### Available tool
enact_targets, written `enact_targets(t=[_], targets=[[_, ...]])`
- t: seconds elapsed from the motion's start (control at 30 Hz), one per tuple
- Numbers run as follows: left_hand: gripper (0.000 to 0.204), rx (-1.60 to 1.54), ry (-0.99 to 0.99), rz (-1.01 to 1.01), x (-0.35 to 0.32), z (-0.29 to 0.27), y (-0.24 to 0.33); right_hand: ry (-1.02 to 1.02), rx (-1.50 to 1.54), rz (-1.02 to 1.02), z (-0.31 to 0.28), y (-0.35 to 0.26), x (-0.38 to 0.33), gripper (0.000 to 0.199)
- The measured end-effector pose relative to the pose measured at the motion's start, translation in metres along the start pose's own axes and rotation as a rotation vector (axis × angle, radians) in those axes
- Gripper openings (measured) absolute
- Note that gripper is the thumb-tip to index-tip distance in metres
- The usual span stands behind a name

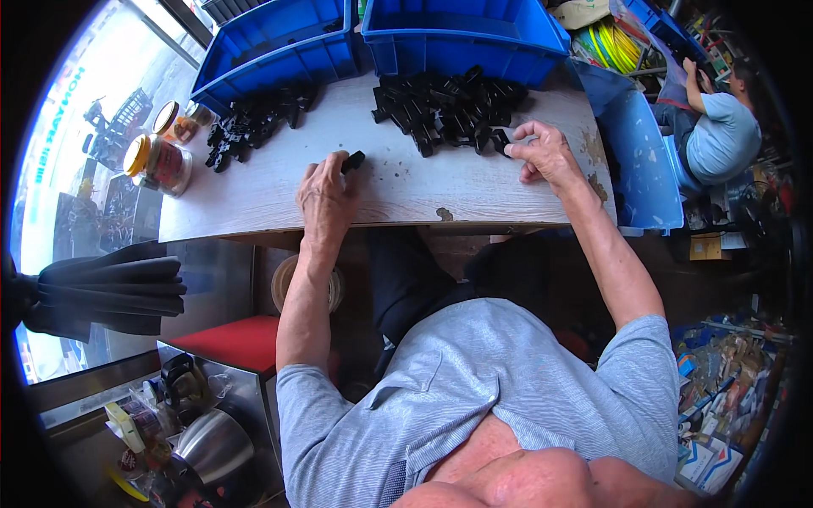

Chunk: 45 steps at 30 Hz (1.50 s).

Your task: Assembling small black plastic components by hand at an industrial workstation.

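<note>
My left hand (324,193) is over the front of the worktable, its fingers closed on a small black plastic part (353,162) that sticks out past the fingertips. At the right edge of a heap of black plastic parts (428,106), my right hand (546,157) has thumb and fingers curled on a black part (500,141). How firmly it grips that part is hard to see. Another, looser group of small black parts (241,127) lies on the left of the table. The pieces are too small and dark to tell their exact kind.
The pale wood-grain table (406,196) has a chipped front edge. Two blue bins (279,61) (466,46) stand along its back. Lidded jars (159,165) are at the left edge. A lighter blue tub (648,161) stands to the right; beyond it another person (720,127) sits.
</note>
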State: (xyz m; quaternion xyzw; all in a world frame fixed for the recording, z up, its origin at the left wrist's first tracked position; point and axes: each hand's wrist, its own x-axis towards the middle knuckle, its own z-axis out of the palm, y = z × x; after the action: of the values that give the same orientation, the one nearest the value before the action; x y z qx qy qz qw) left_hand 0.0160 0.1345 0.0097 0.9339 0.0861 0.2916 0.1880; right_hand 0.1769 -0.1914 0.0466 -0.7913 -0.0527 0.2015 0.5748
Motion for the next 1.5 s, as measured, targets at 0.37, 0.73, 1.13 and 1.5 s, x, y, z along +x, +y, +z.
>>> enact_targets(t=[0.37, 0.73, 1.13, 1.5], targets=[[0.029, -0.526, -0.002, 0.103, -0.001, 0.045, 0.08, 0.014, -0.209, 0.104, 0.017, -0.008, -0.008, 0.037], [0.033, -0.428, -0.176, 0.419, 0.015, 0.072, 0.121, -0.161, -0.23, 0.025, 0.02, -0.006, -0.03, 0.026], [0.047, -0.396, -0.306, 0.578, 0.022, 0.091, 0.112, -0.17, -0.209, -0.024, 0.018, -0.001, -0.03, 0.026], [0.046, -0.206, -0.249, 0.489, -0.003, 0.072, 0.126, -0.176, -0.236, -0.036, 0.019, 0.003, -0.028, 0.025]])
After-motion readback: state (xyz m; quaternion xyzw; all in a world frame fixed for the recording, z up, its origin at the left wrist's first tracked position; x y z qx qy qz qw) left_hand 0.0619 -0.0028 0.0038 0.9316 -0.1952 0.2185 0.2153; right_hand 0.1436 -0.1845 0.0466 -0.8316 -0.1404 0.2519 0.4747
